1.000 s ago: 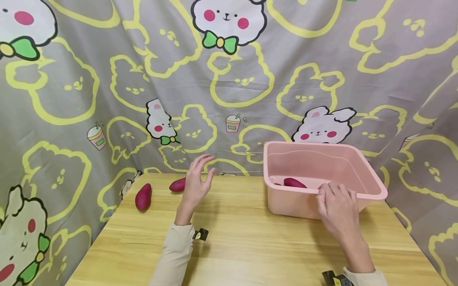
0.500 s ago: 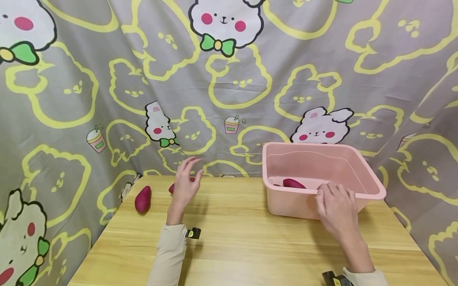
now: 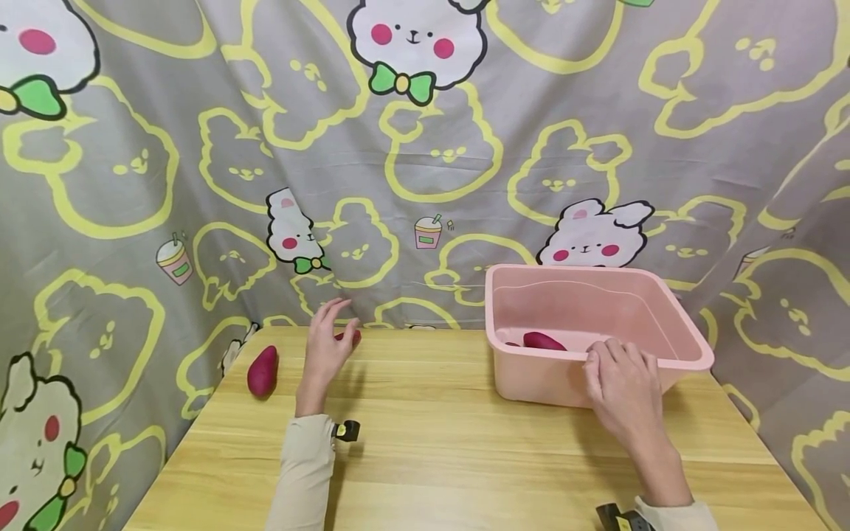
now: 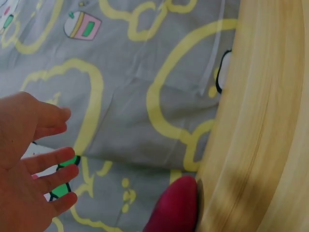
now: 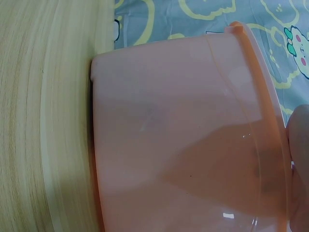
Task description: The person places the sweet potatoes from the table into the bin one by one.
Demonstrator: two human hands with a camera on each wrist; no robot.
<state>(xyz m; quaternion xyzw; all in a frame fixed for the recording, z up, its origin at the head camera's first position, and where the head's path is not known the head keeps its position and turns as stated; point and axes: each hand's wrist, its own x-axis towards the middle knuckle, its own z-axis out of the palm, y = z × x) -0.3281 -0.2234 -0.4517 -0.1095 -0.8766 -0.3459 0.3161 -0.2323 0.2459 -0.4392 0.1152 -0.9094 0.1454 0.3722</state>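
My left hand [image 3: 325,354] is raised over the far left of the table with its fingers parted and nothing in them. Behind it, partly covered in the head view, lies a purple-red sweet potato [image 3: 356,336]; the left wrist view shows one sweet potato [image 4: 175,205] on the wood, apart from the fingers. Another sweet potato [image 3: 263,371] lies further left. On the right stands a pink plastic tub [image 3: 544,380], and my right hand [image 3: 626,391] grips its near rim, fingers curled over the edge. Inside the tub a sweet potato [image 3: 543,341] shows, with a sliver of reddish purple beside it.
The wooden table [image 3: 425,442] ends at a grey curtain [image 3: 425,162] printed with yellow outlines and rabbits. This curtain also closes off both sides. The tub's back wall stands close to it.
My left hand has moved left, from the right of the back sweet potato to in front of it. The right hand stays on the tub's rim, and the sweet potatoes have not moved.
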